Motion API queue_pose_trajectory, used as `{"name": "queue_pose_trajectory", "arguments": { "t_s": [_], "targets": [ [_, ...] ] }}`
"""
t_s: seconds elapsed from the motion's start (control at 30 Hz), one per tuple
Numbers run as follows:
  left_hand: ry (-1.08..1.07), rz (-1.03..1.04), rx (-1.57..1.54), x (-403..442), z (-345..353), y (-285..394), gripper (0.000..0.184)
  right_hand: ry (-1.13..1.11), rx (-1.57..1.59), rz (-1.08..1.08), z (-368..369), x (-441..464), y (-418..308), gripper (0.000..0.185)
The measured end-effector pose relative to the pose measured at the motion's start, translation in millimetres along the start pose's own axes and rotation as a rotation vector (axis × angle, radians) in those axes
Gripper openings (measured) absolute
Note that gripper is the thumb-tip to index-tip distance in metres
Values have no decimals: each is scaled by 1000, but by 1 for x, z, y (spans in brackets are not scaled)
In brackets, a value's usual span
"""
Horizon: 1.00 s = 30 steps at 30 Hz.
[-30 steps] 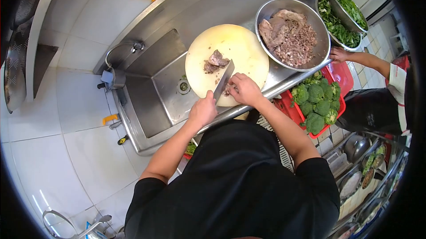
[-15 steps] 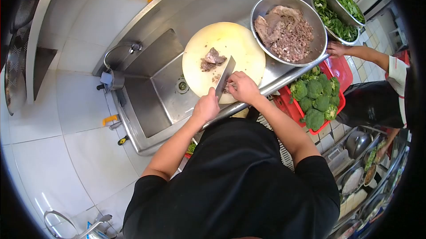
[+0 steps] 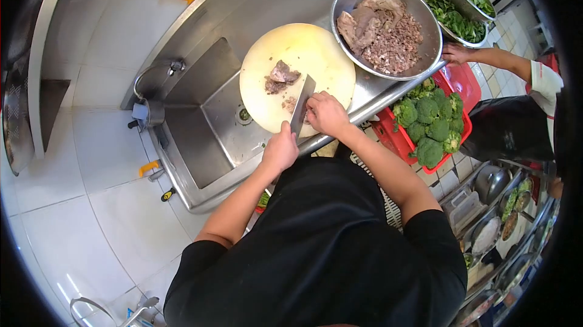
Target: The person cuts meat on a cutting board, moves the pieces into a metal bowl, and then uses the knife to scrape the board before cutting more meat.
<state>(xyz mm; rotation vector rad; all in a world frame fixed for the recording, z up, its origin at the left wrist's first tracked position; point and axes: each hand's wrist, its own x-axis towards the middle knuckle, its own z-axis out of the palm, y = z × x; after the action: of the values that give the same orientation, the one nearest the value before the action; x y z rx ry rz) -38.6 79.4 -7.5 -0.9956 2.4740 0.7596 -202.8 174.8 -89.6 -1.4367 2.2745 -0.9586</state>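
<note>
My left hand (image 3: 281, 149) is closed around the handle of a cleaver (image 3: 302, 103), whose broad blade stands on edge over a round, pale yellow cutting board (image 3: 258, 84). Close beside the blade, my right hand (image 3: 328, 114) has its fingers bent and pressed on a piece of meat (image 3: 307, 118), mostly hidden under them. Small chopped bits (image 3: 289, 103) lie on the other side of the blade. Farther up the board sits a larger chunk of cooked meat (image 3: 283, 73) with darker scraps around it.
A steel bowl (image 3: 438, 44) of chopped and whole meat stands right of the board. Beyond are bowls of leafy greens (image 3: 464, 26). A red basket (image 3: 388, 129) holds broccoli (image 3: 430, 121). The sink (image 3: 188, 138) is at left. A co-worker's hand (image 3: 456, 53) is near the meat bowl.
The view has shifted slightly, so the board and bowls appear farther up and left. My hands keep their hold at the cleaver and meat. The co-worker's lower arm has withdrawn from the food containers.
</note>
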Motion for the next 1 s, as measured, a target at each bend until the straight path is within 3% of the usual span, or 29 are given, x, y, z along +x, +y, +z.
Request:
{"name": "queue_pose_trajectory", "arguments": {
  "t_s": [0.2,0.57,0.67,1.0],
  "targets": [
    [32,60,-13,18,-9,-1,24,39,175,-93,-20,-1,11,14],
    [-49,-9,38,-52,-21,0,23,-5,6,-97,-12,-7,11,12],
    [21,12,0,-24,14,0,23,-1,-26,-70,-10,-9,10,13],
    [30,44,-13,12,-16,12,26,60,148,-107,-26,-21,16,12]
  ]
}}
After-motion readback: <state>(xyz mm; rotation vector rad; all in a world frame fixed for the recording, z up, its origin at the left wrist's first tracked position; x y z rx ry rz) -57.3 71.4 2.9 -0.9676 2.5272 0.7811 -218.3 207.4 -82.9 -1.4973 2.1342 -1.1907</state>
